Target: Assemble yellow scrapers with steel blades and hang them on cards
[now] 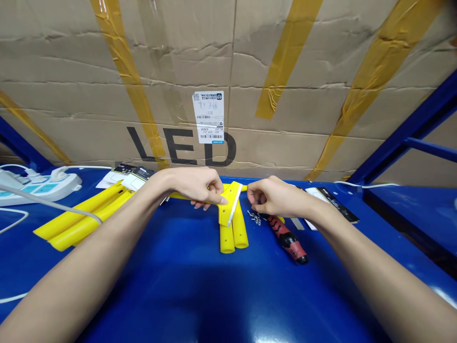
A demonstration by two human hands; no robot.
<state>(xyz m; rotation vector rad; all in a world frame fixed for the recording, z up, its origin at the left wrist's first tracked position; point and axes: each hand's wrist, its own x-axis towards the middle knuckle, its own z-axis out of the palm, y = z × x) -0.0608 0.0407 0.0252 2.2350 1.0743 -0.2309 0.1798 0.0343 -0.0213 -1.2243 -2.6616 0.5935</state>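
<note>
My left hand is closed on a yellow plastic scraper, the thumb pressed flat near a small hole in its head. A pale, straight blade-like strip runs along the head's right edge. Beneath it, two yellow tubular handles point toward me. To the right, my right hand is pinched, its fingertips above a small pile of silvery screws; what they hold, if anything, cannot be made out. Close under that hand lies a red and black electric screwdriver, its front end partly hidden.
More yellow tubular handles and packaged cards lie at left, near a white power strip with cables. Black and white packages lie at right. A large cardboard box stands behind the blue table, between blue metal struts.
</note>
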